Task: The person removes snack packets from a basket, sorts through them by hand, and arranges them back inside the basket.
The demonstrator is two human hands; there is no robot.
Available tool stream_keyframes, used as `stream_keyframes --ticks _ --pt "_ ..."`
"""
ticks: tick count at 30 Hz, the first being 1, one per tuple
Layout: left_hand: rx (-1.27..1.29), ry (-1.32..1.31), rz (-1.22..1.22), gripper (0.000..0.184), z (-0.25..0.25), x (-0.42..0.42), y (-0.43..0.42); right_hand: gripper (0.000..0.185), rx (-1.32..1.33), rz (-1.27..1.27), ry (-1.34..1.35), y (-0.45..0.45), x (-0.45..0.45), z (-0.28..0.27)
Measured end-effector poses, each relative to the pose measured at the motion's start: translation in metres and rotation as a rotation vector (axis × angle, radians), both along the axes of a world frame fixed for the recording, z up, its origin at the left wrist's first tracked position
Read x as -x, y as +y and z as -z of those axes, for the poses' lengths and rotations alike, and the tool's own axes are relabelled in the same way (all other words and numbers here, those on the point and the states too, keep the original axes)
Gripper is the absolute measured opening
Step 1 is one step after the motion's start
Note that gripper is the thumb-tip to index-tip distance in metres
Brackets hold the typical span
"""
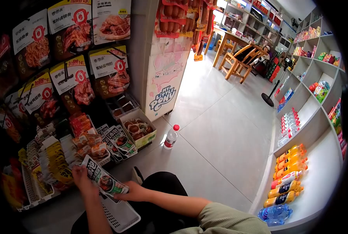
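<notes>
Between my two hands is a snack packet (105, 178) with white lettering and a picture of food, held tilted above my lap. My left hand (83, 180) is closed on its left edge. At the lower right end of the packet, my right hand (134, 192) grips it too. Below them a white plastic basket (121, 218) with a slotted wall lies by my legs, partly hidden by the packet and my left forearm. Similar packets (119, 140) stand in a group on the low display just ahead.
Baskets of small snack packs (57, 163) fill the left, under hanging food pouches (72, 78). A box of round packaged items (137, 130) sits beside them. A red-capped bottle (171, 137) stands on the floor. Shelves with drink bottles (289, 167) line the right; a wooden chair (240, 64) is farther back.
</notes>
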State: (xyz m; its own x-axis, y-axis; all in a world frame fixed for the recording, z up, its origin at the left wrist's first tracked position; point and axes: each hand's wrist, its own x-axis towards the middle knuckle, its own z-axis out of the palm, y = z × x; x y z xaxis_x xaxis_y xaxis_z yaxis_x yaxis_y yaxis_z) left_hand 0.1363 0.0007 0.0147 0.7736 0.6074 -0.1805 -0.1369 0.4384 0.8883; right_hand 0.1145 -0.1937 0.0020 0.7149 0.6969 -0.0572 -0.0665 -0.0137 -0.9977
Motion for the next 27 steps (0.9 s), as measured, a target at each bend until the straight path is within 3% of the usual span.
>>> stream_keyframes --ticks 2,5,7,8,10,13,15,16,19,21,22,23,25,26,27 --pt "0.071 -0.063 0.009 0.016 0.001 0.0 -0.002 0.027 -0.049 0.029 0.077 0.0 0.002 0.001" --pt "-0.033 -0.057 -0.023 0.015 0.005 -0.001 -0.005 0.029 0.025 0.056 0.137 -0.005 0.005 -0.006" --pt "0.033 0.055 -0.111 0.01 0.003 0.0 -0.002 0.026 0.183 -0.098 0.122 -0.009 0.006 -0.028" --pt "0.073 -0.004 -0.077 0.008 0.005 0.001 -0.002 0.027 0.091 -0.074 0.082 -0.006 0.009 0.0" --pt "0.111 -0.127 -0.037 0.012 0.01 0.006 -0.004 0.021 0.165 -0.011 0.137 -0.008 0.013 -0.013" --pt "0.112 -0.055 -0.044 0.019 0.007 0.005 -0.009 0.015 0.058 0.13 0.047 -0.006 0.021 -0.002" --pt "0.202 -0.026 -0.011 0.018 0.002 0.006 -0.015 0.012 -0.063 0.183 0.167 -0.004 0.03 -0.019" --pt "0.194 -0.053 0.1 0.017 0.031 0.004 -0.008 0.012 -0.044 0.152 0.156 -0.011 0.034 -0.02" --pt "0.282 0.177 0.056 0.022 -0.021 0.025 -0.019 0.015 -0.041 0.182 0.17 -0.025 0.025 -0.021" --pt "0.15 0.138 0.171 0.03 -0.031 0.043 -0.014 0.012 -0.082 0.349 0.169 -0.036 0.015 -0.031" --pt "-0.025 0.158 0.152 0.038 -0.017 0.05 -0.002 0.01 -0.079 0.413 0.193 -0.043 0.008 -0.035" --pt "-0.023 0.171 0.139 0.038 0.0 0.06 0.012 0.009 -0.076 0.483 0.211 -0.047 0.0 -0.036" --pt "-0.626 0.363 -0.032 0.043 0.035 0.081 0.033 0.012 -0.124 0.535 0.202 -0.056 -0.021 -0.036" --pt "-0.829 0.413 -0.021 0.054 0.054 0.093 0.041 0.013 -0.124 0.526 0.179 -0.06 -0.033 -0.036" --pt "-0.827 0.419 -0.02 0.054 0.056 0.1 0.038 0.015 -0.124 0.52 0.154 -0.059 -0.044 -0.036"
